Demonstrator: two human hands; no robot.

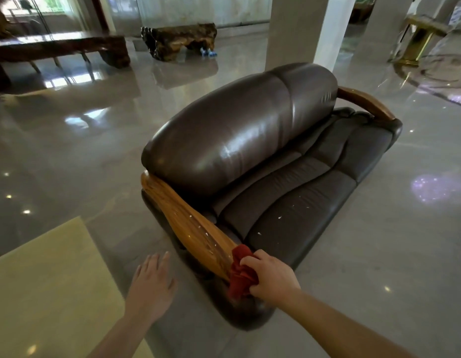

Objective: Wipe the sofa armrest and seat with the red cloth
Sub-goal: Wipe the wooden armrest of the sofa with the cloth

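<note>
Right hand [272, 277] fingers clamped on red cloth [241, 273] at wooden armrest [190, 224] end — left hand [153, 285] fingers apart, empty.

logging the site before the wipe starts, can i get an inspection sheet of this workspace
surface: wooden armrest carries white specks; seat has a few too
job's things: red cloth bunched at the armrest's near end
clutter: nothing seen on the sofa apart from the specks
grippers: right hand has its fingers closed on the cloth; left hand open, free
cables: nothing seen
surroundings: glossy floor, pillar, wooden bench
</note>
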